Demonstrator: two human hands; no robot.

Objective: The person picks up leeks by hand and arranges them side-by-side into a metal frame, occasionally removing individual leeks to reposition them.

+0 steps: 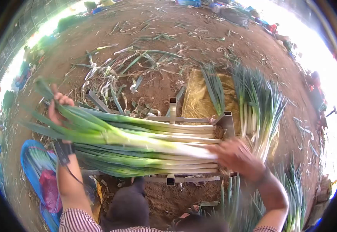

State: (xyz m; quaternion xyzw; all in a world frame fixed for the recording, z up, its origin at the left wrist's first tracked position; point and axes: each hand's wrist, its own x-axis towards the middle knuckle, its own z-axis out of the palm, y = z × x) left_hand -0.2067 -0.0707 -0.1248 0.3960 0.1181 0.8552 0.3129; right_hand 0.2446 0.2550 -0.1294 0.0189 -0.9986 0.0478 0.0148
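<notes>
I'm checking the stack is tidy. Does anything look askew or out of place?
Yes: the top leek lies slanted across the level stack of leeks in the metal frame, raised at its leaf end by the left hand; the right hand is at its white end. Trimmed leaves litter the dirt behind.

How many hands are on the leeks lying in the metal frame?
2. The left hand grips the green leaf end of the leeks. The right hand, blurred, is at their white ends by the metal frame. No other hands show.
</notes>
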